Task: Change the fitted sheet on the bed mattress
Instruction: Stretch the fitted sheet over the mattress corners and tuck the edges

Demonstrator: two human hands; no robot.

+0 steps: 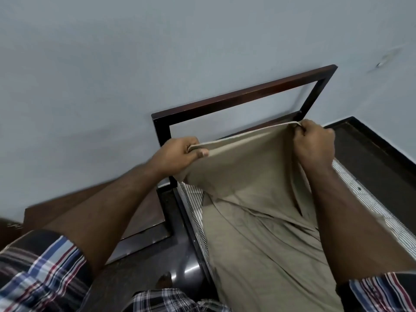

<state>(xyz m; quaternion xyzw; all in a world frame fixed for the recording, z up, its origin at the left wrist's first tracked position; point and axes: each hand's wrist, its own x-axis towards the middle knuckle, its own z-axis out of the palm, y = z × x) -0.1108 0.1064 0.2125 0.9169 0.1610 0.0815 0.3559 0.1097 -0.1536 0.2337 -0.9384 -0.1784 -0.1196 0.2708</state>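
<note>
The fingers (198, 152) of the left hand (180, 155) are pinching the hemmed edge of the beige fitted sheet (254, 221), and the right hand (314, 143) is clenching the same hem further along, so the edge is stretching taut between the two hands in front of the dark wooden headboard frame (245, 93). The rest of the sheet is trailing down in loose folds along the middle of the striped mattress (369, 206), which is showing bare at both sides. The person, in plaid sleeves (42, 264), seems to be opening out the end of the sheet to seat it over the head of the mattress. To do this well, the person is probably needing to find the sewn corner pockets rather than a straight run of hem, keeping the hem spread wide and level, carrying it past the mattress end just below the frame's lower rail, and hooking one corner fully under before moving to the other. Pulling evenly with both hands should be keeping the bunched cloth from twisting; tugging on one side alone is likely to be dragging the sheet off centre.
</note>
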